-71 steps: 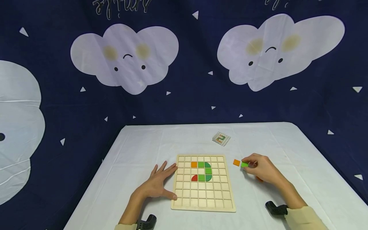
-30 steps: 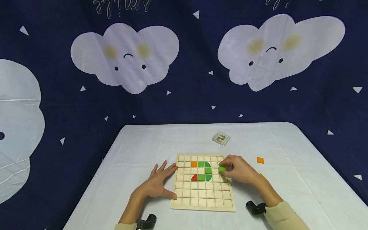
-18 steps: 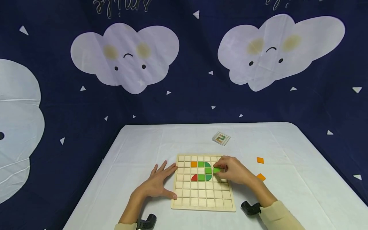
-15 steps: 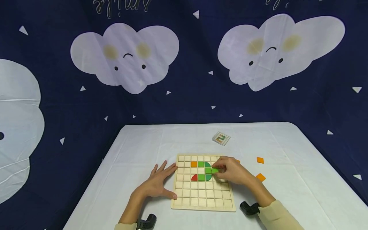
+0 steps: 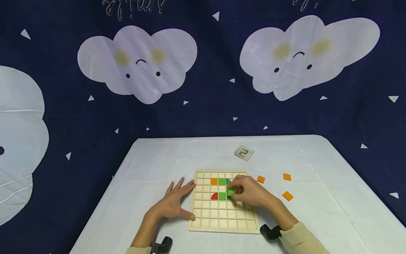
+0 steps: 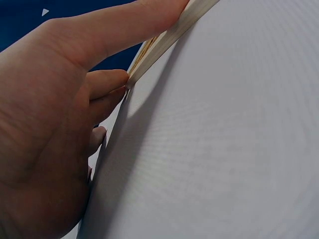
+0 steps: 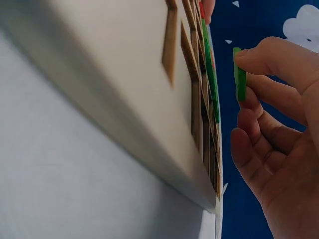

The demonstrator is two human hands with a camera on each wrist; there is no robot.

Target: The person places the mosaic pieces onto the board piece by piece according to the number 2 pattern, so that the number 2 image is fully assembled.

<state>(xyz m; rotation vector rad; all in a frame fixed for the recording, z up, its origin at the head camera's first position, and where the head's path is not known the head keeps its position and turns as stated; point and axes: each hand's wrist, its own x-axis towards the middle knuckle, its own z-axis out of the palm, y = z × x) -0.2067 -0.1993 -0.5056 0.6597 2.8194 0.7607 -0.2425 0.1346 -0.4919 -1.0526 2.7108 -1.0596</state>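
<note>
A pale wooden grid board point(image 5: 223, 214) lies on the white table. Set in its cells are an orange square point(image 5: 214, 181), a red quarter-circle tile point(image 5: 214, 196), green squares point(image 5: 222, 196) and dark green quarter-circles, the latter partly covered. My right hand point(image 5: 252, 192) pinches a green square tile point(image 5: 231, 192) between thumb and fingers over the board's upper middle. In the right wrist view this tile point(image 7: 240, 74) stands on edge, above the board's surface. My left hand point(image 5: 172, 203) lies with fingers spread at the board's left side, thumb and fingertips on its rim.
Three loose orange tiles lie right of the board: one near its corner point(image 5: 260, 179), another farther right point(image 5: 287, 177), the third below point(image 5: 287, 195). Behind the board is a small card point(image 5: 244, 153) with a grid pattern. A dark blue cloud-print curtain point(image 5: 215, 116) hangs behind the table.
My right hand has carried the green tile leftward from beside the board to over its upper middle. The orange tiles it partly covered now show. My left hand stays put.
</note>
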